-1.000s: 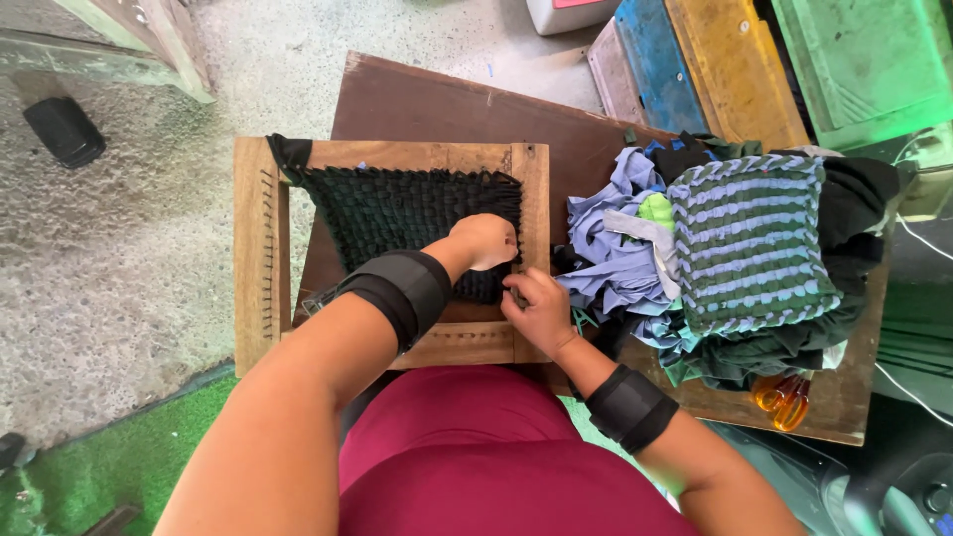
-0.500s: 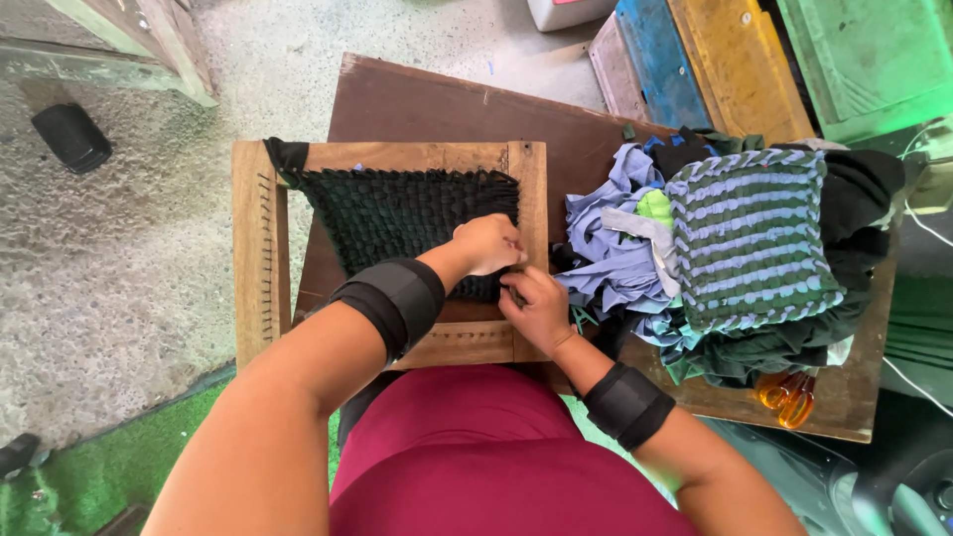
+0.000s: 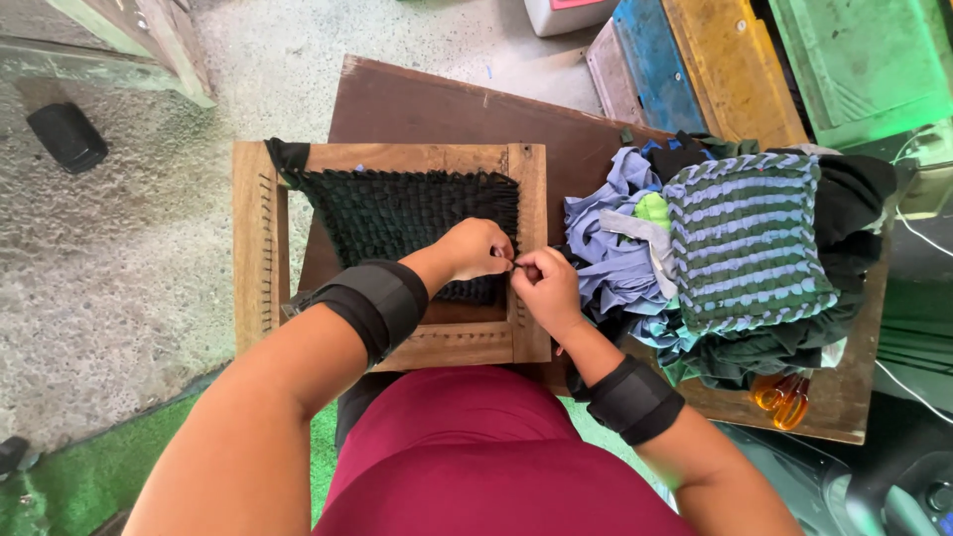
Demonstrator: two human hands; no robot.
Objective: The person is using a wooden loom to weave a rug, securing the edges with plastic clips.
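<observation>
Both hands meet at the wooden frame's (image 3: 260, 248) right rail: the left hand (image 3: 475, 248) and right hand (image 3: 544, 288) each pinch a dark strip at the edge of the black weave (image 3: 397, 213). Beyond, a striped mat (image 3: 745, 238) tops a rag pile (image 3: 615, 248) on the tabletop (image 3: 417, 109).

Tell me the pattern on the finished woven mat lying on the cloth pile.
The woven mat has green and pale lavender-blue stripes, seen in the head view.

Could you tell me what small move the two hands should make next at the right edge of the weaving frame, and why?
Probably pull the pinched strip snug over the right rail of the wooden frame. Both the left hand and the right hand meet fingertip to fingertip at that rail, where the dark woven mat ends; what they grip is too small to see clearly.
</observation>
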